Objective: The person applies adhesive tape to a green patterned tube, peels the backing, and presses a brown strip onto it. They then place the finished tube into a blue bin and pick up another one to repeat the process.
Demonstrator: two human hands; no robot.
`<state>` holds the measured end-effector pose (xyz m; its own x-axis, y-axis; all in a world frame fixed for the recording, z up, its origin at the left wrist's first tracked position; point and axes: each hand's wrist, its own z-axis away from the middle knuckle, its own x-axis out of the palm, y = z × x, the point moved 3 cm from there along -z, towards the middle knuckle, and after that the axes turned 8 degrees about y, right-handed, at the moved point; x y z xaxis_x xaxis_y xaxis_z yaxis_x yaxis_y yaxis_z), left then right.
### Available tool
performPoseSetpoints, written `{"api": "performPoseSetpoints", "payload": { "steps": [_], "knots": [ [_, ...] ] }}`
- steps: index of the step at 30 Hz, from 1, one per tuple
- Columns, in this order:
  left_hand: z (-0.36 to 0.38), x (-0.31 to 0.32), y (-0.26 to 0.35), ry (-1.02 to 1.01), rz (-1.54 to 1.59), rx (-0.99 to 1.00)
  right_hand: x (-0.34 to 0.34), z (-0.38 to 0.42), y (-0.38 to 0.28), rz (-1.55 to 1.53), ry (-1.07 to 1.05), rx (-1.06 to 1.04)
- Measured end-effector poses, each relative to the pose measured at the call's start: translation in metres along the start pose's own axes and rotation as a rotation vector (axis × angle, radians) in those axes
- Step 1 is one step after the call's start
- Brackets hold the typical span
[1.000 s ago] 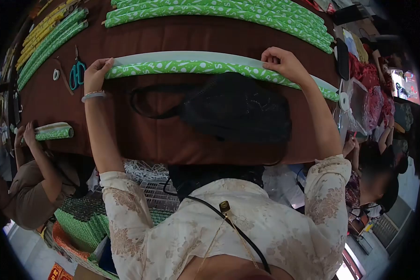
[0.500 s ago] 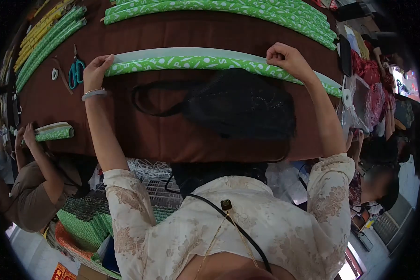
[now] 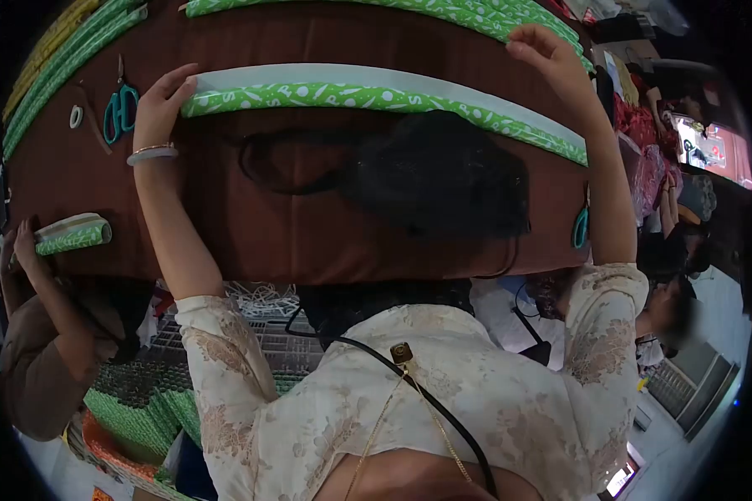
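A long green patterned sheet point(image 3: 326, 94), partly rolled with a pale strip along its far edge, lies across the brown cloth. At its left end is my left hand point(image 3: 165, 98), fingers apart and the thumb side at the sheet's corner. My right hand point(image 3: 543, 52) is raised beyond the sheet's right part, thumb and fingers apart, holding nothing. Between my forearms, nearer to me, sits a black bag point(image 3: 443, 179) with its strap to the left.
Teal scissors point(image 3: 121, 110) and a tape roll point(image 3: 76, 117) lie left; more scissors point(image 3: 581, 227) lie right. Green rolls point(image 3: 459, 12) line the far side. At left, a co-worker's hands point(image 3: 25, 244) hold a green roll point(image 3: 73, 235).
My right hand has let go of the sheet and moved up and away. My left hand's fingers have spread. The view has shifted, and the right-hand scissors now show.
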<state>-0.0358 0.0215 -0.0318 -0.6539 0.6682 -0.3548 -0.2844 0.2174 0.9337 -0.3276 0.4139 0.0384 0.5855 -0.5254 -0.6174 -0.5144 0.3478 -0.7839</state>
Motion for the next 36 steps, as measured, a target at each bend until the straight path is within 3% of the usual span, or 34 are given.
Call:
{"api": "performPoseSetpoints", "payload": {
  "steps": [1, 2, 4, 6, 8, 14, 20, 22, 28, 36],
  "knots": [
    [-0.003, -0.001, -0.004, 0.006, -0.014, 0.023, 0.007, -0.013, -0.018, -0.021, -0.012, -0.073],
    [-0.007, -0.005, -0.008, 0.022, -0.032, 0.047, 0.024, -0.021, -0.051, -0.066, -0.018, 0.064],
    [-0.008, -0.006, -0.014, 0.034, 0.037, 0.1, 0.068, -0.032, -0.09, -0.098, -0.111, 0.016],
    [0.0, -0.008, 0.003, 0.051, -0.07, 0.155, 0.115, -0.042, -0.121, -0.099, -0.26, -0.065],
    [0.0, -0.012, 0.003, 0.057, -0.063, 0.239, 0.163, -0.054, -0.15, 0.138, -0.295, -0.287],
    [-0.001, -0.007, -0.001, 0.041, 0.054, 0.178, 0.251, -0.094, -0.176, 0.251, -0.206, -0.4],
    [-0.002, -0.004, -0.003, 0.05, 0.031, 0.135, 0.283, -0.115, -0.178, 0.324, -0.078, -0.475],
    [-0.002, -0.004, -0.003, 0.035, 0.091, 0.126, 0.287, -0.119, -0.18, 0.403, -0.035, -0.413],
    [-0.001, 0.001, -0.001, 0.034, 0.023, 0.085, 0.29, -0.115, -0.184, 0.553, -0.004, -0.423],
    [-0.002, 0.0, -0.001, 0.019, 0.007, 0.054, 0.291, -0.118, -0.179, 0.506, -0.018, -0.391]
  ]
}}
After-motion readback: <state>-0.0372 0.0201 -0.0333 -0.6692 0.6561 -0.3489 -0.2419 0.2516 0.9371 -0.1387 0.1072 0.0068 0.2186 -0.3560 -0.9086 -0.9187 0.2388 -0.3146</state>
